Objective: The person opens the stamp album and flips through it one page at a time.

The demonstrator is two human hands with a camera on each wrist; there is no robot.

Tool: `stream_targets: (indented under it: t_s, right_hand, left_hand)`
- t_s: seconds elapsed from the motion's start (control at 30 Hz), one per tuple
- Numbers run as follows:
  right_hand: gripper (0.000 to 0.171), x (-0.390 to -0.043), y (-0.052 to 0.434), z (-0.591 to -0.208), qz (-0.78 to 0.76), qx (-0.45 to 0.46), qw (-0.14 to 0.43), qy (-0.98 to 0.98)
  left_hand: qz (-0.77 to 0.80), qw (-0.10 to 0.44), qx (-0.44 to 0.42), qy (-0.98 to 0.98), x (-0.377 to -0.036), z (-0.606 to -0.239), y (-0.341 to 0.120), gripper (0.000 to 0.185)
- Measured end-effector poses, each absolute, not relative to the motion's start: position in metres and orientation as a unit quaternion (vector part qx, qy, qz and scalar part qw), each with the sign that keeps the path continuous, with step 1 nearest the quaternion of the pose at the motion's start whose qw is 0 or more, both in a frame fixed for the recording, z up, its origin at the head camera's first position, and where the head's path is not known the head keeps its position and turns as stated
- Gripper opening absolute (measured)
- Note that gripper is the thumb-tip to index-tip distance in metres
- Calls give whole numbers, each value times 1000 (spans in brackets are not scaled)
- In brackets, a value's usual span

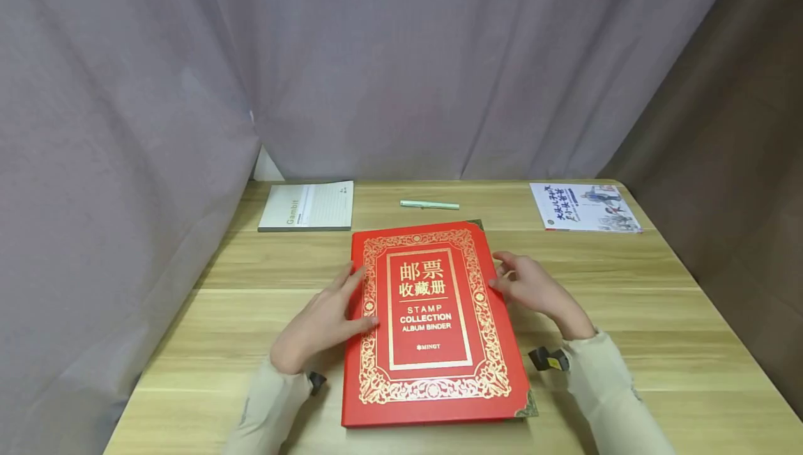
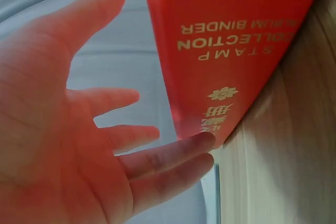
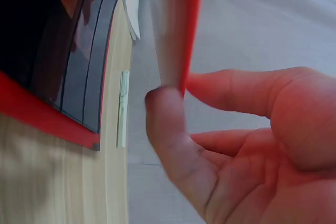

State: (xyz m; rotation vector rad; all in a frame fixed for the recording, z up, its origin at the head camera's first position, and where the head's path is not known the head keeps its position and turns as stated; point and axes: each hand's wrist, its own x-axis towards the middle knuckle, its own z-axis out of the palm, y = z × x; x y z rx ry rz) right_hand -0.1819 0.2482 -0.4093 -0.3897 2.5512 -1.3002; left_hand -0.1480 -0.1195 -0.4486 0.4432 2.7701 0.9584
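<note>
A large red stamp album [image 1: 426, 322] with gold lettering and an ornate gold border lies front cover up on the wooden table. My left hand [image 1: 323, 322] is at its left side, fingers spread; in the left wrist view its fingertips are near the lettered spine [image 2: 220, 66], and whether they touch it I cannot tell. At the opposite edge, my right hand [image 1: 533, 288] pinches the front cover between thumb and index finger. The right wrist view shows that cover [image 3: 191, 30] raised off the dark inner pages [image 3: 89, 51], which have clear strips.
Behind the album lies a pale green pen [image 1: 429, 205]. A notebook marked Gambit [image 1: 307, 207] is at the back left, and a white illustrated booklet [image 1: 586, 207] at the back right. Grey curtains [image 1: 401, 65] hang behind the table [image 1: 659, 343].
</note>
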Motion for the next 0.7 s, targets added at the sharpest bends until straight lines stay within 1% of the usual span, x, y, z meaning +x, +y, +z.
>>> stream_targets:
  t_s: [0.13, 0.3, 0.7]
  right_hand:
    - [63, -182, 248, -409, -463, -131, 124, 868]
    - [63, -180, 247, -407, -463, -120, 112, 871]
    - [62, -179, 240, -389, -465, -134, 96, 870]
  left_hand:
    - [315, 85, 163, 931, -149, -451, -116, 88]
    - [308, 78, 189, 929, -150, -453, -111, 83]
    - [299, 85, 203, 929, -153, -449, -109, 81]
